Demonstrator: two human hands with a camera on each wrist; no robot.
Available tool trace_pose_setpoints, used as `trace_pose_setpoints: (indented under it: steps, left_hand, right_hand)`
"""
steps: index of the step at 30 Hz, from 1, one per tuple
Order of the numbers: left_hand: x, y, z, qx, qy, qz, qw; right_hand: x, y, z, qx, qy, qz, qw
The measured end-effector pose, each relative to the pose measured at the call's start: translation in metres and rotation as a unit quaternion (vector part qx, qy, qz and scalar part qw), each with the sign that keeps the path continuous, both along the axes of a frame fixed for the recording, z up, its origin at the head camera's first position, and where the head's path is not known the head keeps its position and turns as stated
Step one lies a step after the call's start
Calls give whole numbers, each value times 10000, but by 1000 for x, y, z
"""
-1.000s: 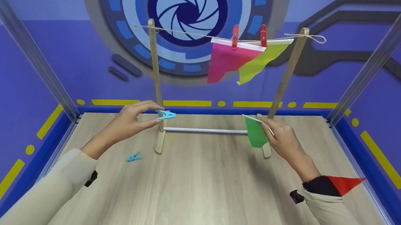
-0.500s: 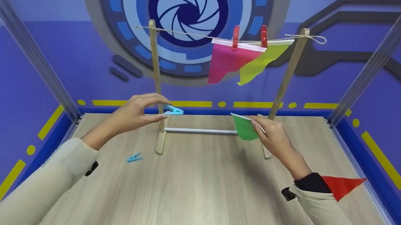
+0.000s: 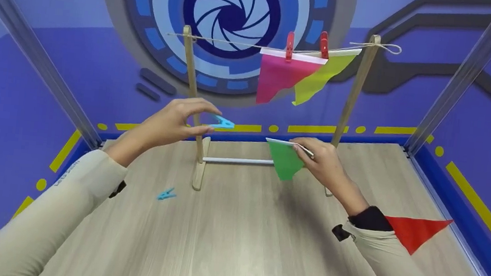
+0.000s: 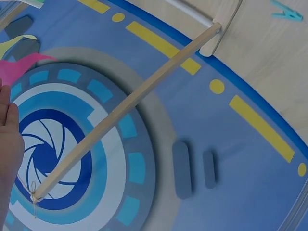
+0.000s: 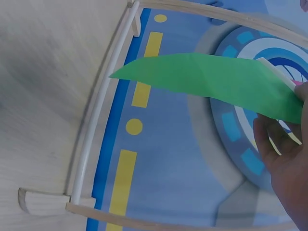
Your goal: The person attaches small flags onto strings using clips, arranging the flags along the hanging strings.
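My left hand (image 3: 170,119) pinches a light-blue clothespin (image 3: 225,122) between thumb and fingers, in front of the left wooden post (image 3: 191,69). Across from it, my right hand (image 3: 326,164) grips the white top edge of a green pennant (image 3: 286,160), which hangs below and left of the fingers. The right wrist view shows that pennant (image 5: 192,72) stretching out to a point. Above both hands, a thin string (image 3: 227,42) runs between the posts. A pink pennant (image 3: 278,76) and a yellow-green one (image 3: 328,74) hang there beneath two red clothespins (image 3: 289,46).
Another blue clothespin (image 3: 166,194) lies on the wooden table (image 3: 217,243), left of the stand. A red pennant (image 3: 421,231) is at the right, partly behind my right sleeve. A white rod (image 3: 239,160) joins the stand's feet. Patterned blue walls (image 3: 63,66) enclose the table.
My left hand has risen and moved right with the blue clothespin. My right hand has moved left with the green pennant, bringing the two closer together. The hanging pennants stay put.
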State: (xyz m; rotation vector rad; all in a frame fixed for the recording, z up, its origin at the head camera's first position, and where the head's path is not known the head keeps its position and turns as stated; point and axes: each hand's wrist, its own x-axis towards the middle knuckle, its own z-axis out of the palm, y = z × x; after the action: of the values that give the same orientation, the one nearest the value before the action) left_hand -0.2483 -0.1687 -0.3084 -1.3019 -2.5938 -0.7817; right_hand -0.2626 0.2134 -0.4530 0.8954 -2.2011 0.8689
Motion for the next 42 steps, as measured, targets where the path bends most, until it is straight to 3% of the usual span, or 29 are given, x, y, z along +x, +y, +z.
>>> trace_pose_setpoints:
  steps: [9, 18, 23, 30, 37, 42]
  left_hand:
    - [-3, 10, 19, -357, -59, -13, 9993]
    - [-13, 27, 53, -884, -57, 214, 9958]
    - [-22, 38, 72, -1153, 45, 313, 9928]
    - [-30, 45, 89, -1499, 215, 395, 9877]
    - [-37, 50, 99, -1685, 293, 546, 9838]
    - [-41, 57, 113, -1809, 184, 747, 9805]
  right_hand:
    - [-2, -9, 11, -84, 131, 158, 9998]
    - [-7, -18, 22, -473, 255, 189, 9984]
    - [-11, -27, 30, -935, -180, 160, 9953]
    - [-17, -42, 45, -1861, -638, 40, 9805]
    - [-12, -60, 71, -2083, -908, -287, 9734]
    - [-6, -68, 94, -2246, -1177, -399, 9665]
